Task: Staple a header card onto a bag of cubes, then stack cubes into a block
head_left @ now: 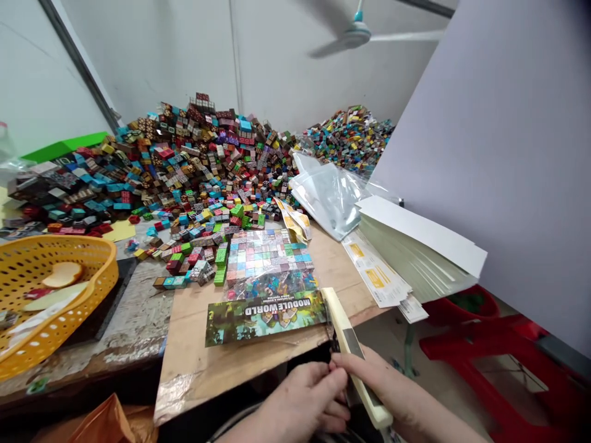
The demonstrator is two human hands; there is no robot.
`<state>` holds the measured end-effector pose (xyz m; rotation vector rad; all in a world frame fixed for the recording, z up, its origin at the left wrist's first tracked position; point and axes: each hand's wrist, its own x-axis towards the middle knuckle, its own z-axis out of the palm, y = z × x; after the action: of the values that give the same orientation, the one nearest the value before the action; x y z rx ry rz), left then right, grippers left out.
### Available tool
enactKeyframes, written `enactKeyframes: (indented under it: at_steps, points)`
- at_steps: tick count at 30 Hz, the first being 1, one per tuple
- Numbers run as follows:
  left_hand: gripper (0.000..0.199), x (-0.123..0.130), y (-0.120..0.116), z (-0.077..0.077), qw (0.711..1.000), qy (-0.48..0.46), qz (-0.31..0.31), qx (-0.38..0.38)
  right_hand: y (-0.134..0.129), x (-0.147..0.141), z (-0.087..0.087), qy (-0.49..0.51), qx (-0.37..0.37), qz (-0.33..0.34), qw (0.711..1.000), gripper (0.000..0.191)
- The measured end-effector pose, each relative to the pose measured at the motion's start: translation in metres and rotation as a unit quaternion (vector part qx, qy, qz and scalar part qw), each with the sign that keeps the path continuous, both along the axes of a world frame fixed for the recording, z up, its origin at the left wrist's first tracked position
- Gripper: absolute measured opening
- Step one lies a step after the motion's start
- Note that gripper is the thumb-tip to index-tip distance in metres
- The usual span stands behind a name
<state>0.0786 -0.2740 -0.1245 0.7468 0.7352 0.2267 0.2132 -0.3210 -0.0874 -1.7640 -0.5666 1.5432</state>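
Apparent stapling called for steady alignment: the right hand (369, 367) gripped a stapler (344, 320) by the header card (264, 327), left hand (302, 394) curled, contents unclear

The long cream stapler-like tool (341, 323), with a dark grey panel on its upper face, slants from the bench edge down beside the hands, its far end at the right end of the header card (265, 319). The green, forest-printed card lies flat, its white "MODULE WORLD" lettering upside down. Just beyond it lies a clear pack (270, 261) of multicoloured blocks in neat rows, small colourful figures nearest the card.
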Motion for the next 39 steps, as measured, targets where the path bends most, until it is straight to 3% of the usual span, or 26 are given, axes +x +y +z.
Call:
enactKeyframes:
  at_steps: [6, 10, 12, 20, 31, 39]
  points:
    - [0.03, -0.063, 0.014, 0.025, 0.977, 0.058, 0.202, -0.021, -0.011, 0.008, -0.008, 0.04, 0.01, -0.002, 0.999, 0.028]
    - [0.017, -0.087, 0.025, 0.026, 0.936, 0.09, 0.341, 0.02, -0.013, 0.011, -0.009, 0.059, 0.007, -0.001, 0.998, 0.027]
    - [0.016, -0.092, 0.033, 0.024, 0.924, 0.074, 0.372, 0.04, -0.014, 0.012, -0.01, 0.068, 0.017, -0.002, 0.998, 0.028]
    - [0.013, -0.096, 0.068, 0.01, 0.929, 0.1, 0.351, 0.064, -0.019, 0.02, -0.027, 0.093, 0.008, -0.019, 0.995, 0.031]
    - [0.016, -0.093, 0.07, -0.002, 0.925, 0.124, 0.345, 0.1, -0.019, 0.021, -0.027, 0.074, -0.002, 0.004, 0.997, 0.032]
    - [0.02, -0.091, 0.068, -0.007, 0.925, 0.106, 0.349, 0.105, -0.012, 0.017, -0.003, -0.093, -0.025, 0.042, 0.994, 0.035]
